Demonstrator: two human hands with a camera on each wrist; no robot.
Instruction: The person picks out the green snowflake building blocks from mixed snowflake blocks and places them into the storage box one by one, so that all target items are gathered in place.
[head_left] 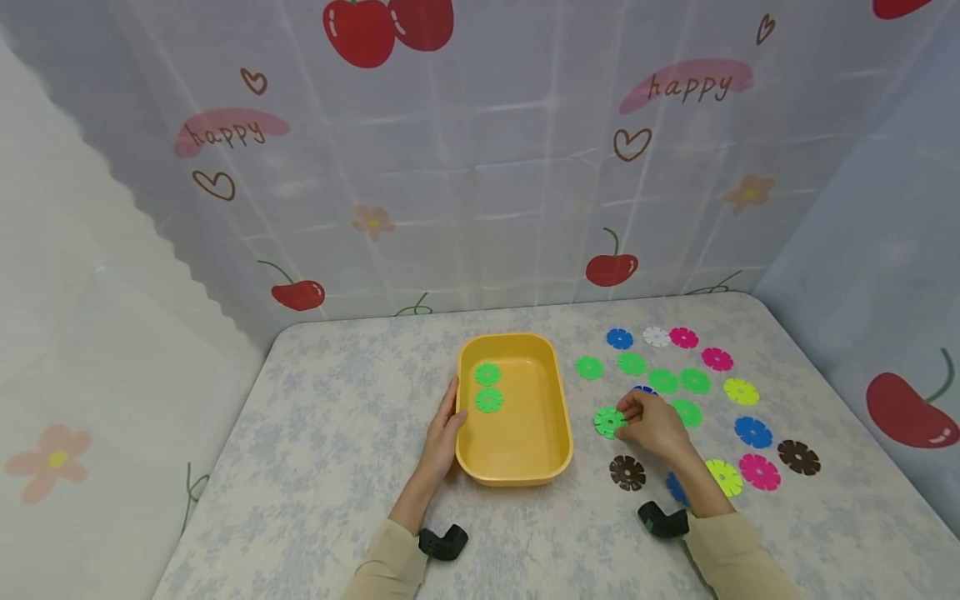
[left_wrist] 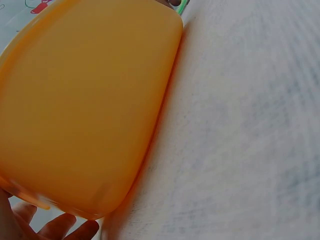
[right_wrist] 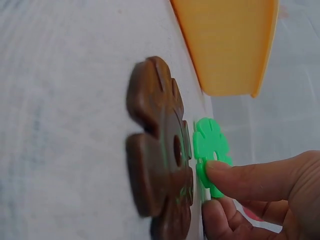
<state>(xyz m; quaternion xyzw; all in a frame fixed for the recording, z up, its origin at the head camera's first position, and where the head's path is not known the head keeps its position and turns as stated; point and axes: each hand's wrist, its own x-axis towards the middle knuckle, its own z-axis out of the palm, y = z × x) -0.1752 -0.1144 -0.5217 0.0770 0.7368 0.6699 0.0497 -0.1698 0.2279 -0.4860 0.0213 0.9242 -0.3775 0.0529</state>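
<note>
Fingers of right hand [head_left: 656, 423] in close pinch on 1 green disc [head_left: 604, 423], brown disc [head_left: 633, 478] nearby, left hand [head_left: 441, 439] around tray edge [head_left: 517, 480].

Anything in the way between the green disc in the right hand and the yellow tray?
Nothing loose visible: just bare table between the green disc and the yellow tray. The tray's raised rim would likely need clearing. The brown disc lies off to the side.
</note>
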